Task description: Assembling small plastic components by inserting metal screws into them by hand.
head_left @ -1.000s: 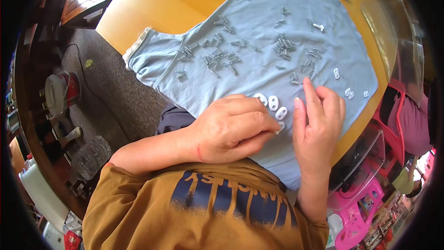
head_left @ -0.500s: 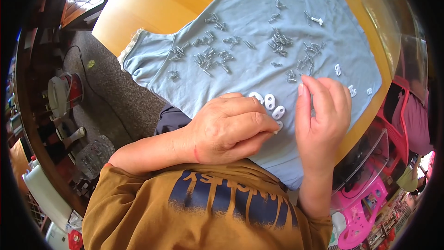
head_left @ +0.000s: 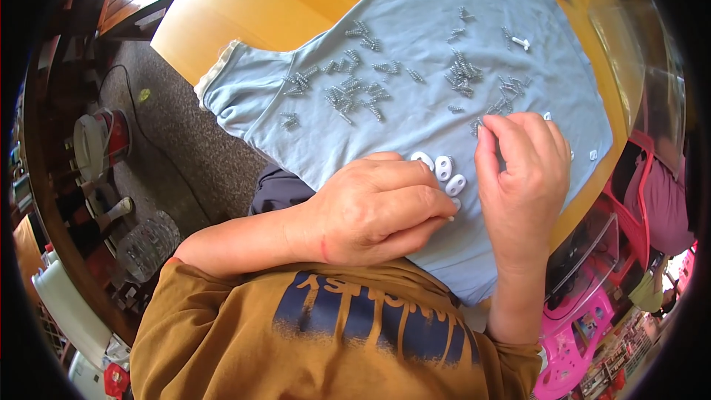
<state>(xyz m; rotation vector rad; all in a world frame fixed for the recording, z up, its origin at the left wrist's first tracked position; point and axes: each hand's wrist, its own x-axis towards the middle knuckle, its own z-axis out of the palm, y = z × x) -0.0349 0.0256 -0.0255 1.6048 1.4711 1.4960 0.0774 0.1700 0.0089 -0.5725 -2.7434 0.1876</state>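
My left hand [head_left: 381,207] is closed, palm down, over the near part of a light blue cloth [head_left: 415,133]. A tiny white bit shows at its fingertips; the rest of what it grips is hidden. Beside those fingers lie several white oval two-hole cord locks [head_left: 444,168]. To the right, my right hand [head_left: 524,178] pinches thumb and forefinger together on a small metal spring [head_left: 475,127] at the edge of a loose group. More springs [head_left: 348,95] lie scattered in clusters across the cloth.
The cloth, shaped like a garment with a sleeve, covers much of a wooden table [head_left: 274,0]. A white plunger-like piece [head_left: 521,44] lies at the far right, and a small white part [head_left: 593,155] near the right edge. A pink plastic chair [head_left: 574,341] stands right.
My right hand has closed its fingertips at the spring group, moving slightly left against the cloth. My left hand stays closed in place. The whole view has shifted a little.
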